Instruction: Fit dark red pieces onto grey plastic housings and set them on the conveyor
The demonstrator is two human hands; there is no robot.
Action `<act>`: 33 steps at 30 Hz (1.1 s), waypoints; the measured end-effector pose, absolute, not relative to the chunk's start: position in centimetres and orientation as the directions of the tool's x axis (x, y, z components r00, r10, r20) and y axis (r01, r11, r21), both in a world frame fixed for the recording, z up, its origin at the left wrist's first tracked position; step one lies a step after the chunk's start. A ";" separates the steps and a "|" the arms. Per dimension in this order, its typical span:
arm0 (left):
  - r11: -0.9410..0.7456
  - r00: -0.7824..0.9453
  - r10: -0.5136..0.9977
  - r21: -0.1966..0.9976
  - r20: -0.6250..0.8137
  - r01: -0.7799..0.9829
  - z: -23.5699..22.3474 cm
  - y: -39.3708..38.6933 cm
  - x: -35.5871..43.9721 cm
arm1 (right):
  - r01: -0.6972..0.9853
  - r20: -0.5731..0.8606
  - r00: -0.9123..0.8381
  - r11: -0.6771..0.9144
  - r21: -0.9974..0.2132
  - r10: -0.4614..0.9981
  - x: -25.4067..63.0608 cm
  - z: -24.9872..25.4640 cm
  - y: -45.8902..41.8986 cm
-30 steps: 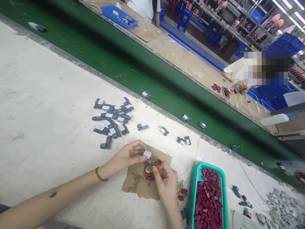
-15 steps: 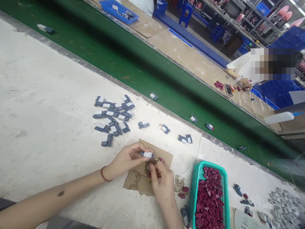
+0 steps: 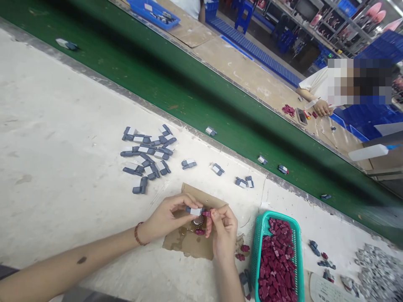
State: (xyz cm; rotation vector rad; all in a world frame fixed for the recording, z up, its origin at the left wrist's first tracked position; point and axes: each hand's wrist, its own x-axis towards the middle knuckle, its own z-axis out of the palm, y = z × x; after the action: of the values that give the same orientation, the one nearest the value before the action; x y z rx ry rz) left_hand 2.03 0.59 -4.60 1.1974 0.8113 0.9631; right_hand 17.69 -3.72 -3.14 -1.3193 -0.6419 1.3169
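Note:
My left hand (image 3: 174, 214) pinches a dark blue-grey plastic piece with a white patch (image 3: 195, 211). Closed thumb and fingers of my right hand (image 3: 224, 226) hold a small maroon piece (image 3: 206, 214) at the right end of the blue-grey one; the two look to be touching. Just below them, a round metal bottle cap (image 3: 197, 221) lies on a wet-stained sheet of brown cardboard (image 3: 189, 243). Another maroon piece (image 3: 199, 231) is beside the cap.
Several blue-grey pieces (image 3: 147, 149) lie grouped on the white table. A teal basket (image 3: 255, 251) of maroon pieces stands at right, near a heap of grey pieces (image 3: 379, 268). Beyond runs a green conveyor belt (image 3: 176, 96) with scattered pieces; a co-worker (image 3: 321, 84) sits across it.
My right hand has moved up and right, bringing the maroon piece to the end of the blue-grey one, and the cap is uncovered. Pieces on the belt have shifted right.

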 end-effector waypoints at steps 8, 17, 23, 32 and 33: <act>0.041 0.382 0.924 0.988 0.020 -0.151 -4.6 0.4 2.1 | -0.229 -0.310 0.234 -0.258 -0.939 0.921 16.9 -2.9 -3.7; 0.015 0.355 0.935 0.995 0.020 -0.097 -4.6 0.1 2.2 | -0.083 -0.244 0.268 -0.230 -0.970 0.932 16.4 -2.8 -4.2; -0.002 0.486 0.874 0.999 -0.015 0.034 -2.0 0.8 3.5 | 0.108 -0.166 0.316 -0.210 -0.972 0.934 17.9 -0.8 -5.8; -0.417 0.613 0.779 0.841 0.134 0.345 0.1 12.4 15.3 | 0.749 0.167 0.486 -0.310 -0.585 0.858 31.3 3.0 -11.3; -0.423 0.609 0.783 0.825 0.125 0.375 -0.3 13.9 17.0 | 0.805 0.147 0.436 -0.311 -0.505 0.888 32.8 2.8 -11.4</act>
State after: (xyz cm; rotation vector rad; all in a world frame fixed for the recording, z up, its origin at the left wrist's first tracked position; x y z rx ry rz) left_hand 17.03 13.86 -0.31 2.0347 0.9118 0.6488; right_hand 32.77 -11.44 2.83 -2.1809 -1.4216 0.2141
